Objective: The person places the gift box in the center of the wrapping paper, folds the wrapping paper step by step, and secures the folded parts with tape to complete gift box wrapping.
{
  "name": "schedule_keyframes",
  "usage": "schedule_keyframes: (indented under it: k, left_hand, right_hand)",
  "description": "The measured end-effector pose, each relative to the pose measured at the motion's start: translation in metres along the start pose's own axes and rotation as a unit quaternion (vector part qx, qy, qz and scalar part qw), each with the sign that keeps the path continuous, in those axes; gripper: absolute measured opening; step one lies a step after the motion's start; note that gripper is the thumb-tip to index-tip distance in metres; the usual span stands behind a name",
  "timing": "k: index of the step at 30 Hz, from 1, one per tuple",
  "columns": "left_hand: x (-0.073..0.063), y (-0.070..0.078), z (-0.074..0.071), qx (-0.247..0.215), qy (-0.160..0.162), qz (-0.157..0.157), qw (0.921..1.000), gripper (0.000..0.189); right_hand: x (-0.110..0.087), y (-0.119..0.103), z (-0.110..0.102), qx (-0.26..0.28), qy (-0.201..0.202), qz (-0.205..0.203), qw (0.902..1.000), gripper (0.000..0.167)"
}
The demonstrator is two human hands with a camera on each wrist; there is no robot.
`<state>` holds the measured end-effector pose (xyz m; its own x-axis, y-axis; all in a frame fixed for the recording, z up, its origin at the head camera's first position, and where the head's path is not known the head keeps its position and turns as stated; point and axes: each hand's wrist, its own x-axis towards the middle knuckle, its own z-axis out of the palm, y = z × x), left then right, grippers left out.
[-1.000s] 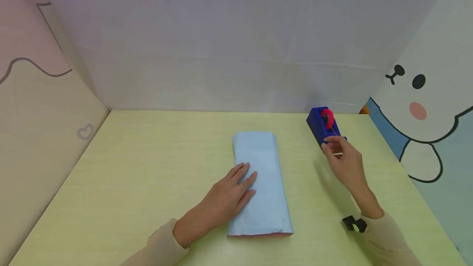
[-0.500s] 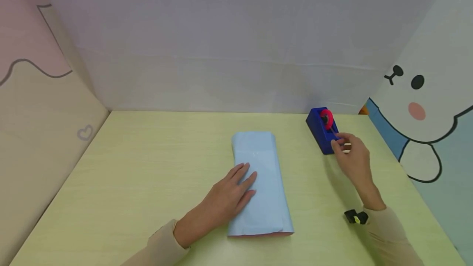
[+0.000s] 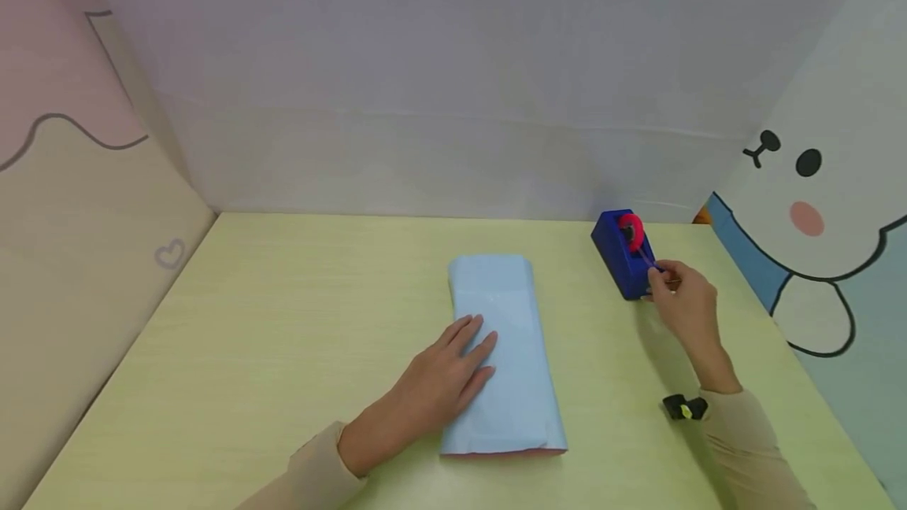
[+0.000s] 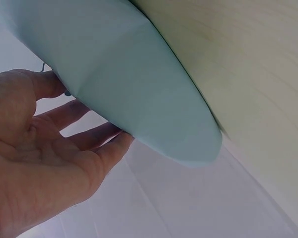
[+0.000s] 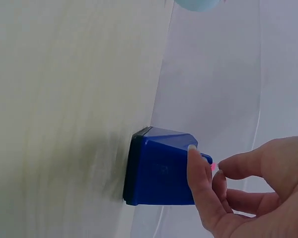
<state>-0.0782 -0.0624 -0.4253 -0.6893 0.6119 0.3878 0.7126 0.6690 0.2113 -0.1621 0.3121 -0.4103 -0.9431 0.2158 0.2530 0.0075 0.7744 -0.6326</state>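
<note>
My left hand (image 3: pixel 432 380) lies with spread fingers on a light blue folded paper packet (image 3: pixel 520 384), which shows a reddish inner layer at its near edge. In the left wrist view the fingers (image 4: pixel 102 136) reach over the side of the rounded packet (image 4: pixel 134 84). At the back right, my right hand (image 3: pixel 687 305) is at the front end of a blue tape dispenser (image 3: pixel 615 258). Its thumb and forefinger pinch the end of the tape (image 3: pixel 646 256), which runs from the roll with the pink core (image 3: pixel 639 233). The dispenser's blue front (image 5: pixel 161 176) fills the middle of the right wrist view.
Everything stands on a pale yellow-green table (image 3: pixel 298 297). A pale cloth wall (image 3: pixel 425 101) rises at its back edge, with printed panels on the left and right. A small black and yellow device (image 3: pixel 684 408) sits at the right cuff.
My right hand has shifted a little rightward, off the dispenser's front and onto its right corner, and a strip of tape now shows from roll to fingers. The left hand stays on the packet.
</note>
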Motion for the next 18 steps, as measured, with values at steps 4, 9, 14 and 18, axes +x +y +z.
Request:
schedule_keyframes:
  k: [4,9,14,18]
  left_hand:
    - [0.000,0.000,0.001,0.004,0.002,0.002,1.0000,0.040]
    - [0.000,0.001,0.001,0.007,0.001,0.000,1.0000,0.039]
    - [0.000,0.001,0.000,0.012,-0.003,-0.002,0.9999,0.040]
    - [0.000,0.000,-0.001,0.014,0.000,0.001,0.9999,0.040]
  right_hand:
    - [0.004,0.004,-0.002,0.016,-0.008,-0.001,0.9998,0.037]
    - [0.008,0.006,-0.001,0.027,-0.027,0.025,0.9990,0.040]
    - [0.010,0.006,0.001,0.085,-0.033,0.062,0.9939,0.041]
    - [0.011,0.006,0.003,0.122,-0.030,0.092,0.9877,0.043]
